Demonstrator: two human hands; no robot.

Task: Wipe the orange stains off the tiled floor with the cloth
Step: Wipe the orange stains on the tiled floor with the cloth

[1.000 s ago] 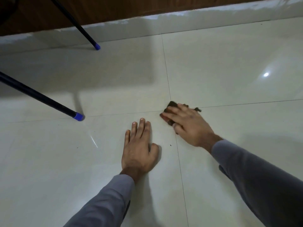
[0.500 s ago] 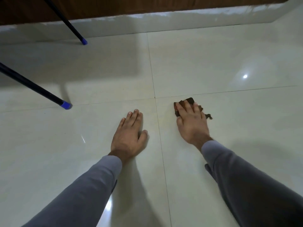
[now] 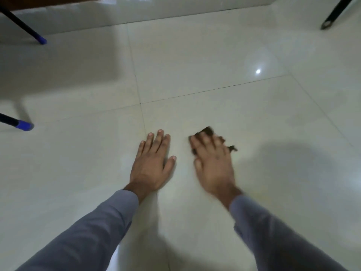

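Note:
A small dark brown cloth [image 3: 208, 131] lies on the glossy cream tiled floor [image 3: 195, 61], mostly hidden under my right hand [image 3: 214, 165], which presses flat on it and is blurred by motion. A frayed bit of the cloth sticks out at the hand's right side. My left hand [image 3: 151, 165] rests flat on the tile just left of it, fingers spread, holding nothing. No orange stain shows on the floor around the hands.
Two black furniture legs with blue caps stand at the left [image 3: 24, 126] and far left [image 3: 42, 41]. Another dark leg [image 3: 328, 23] stands at the top right. A white skirting and wooden wall [image 3: 117, 10] run along the far edge.
My right hand has slid the cloth from the grout crossing to the right and nearer to me. My left hand has shifted onto the tile right of the grout line. The view has moved right.

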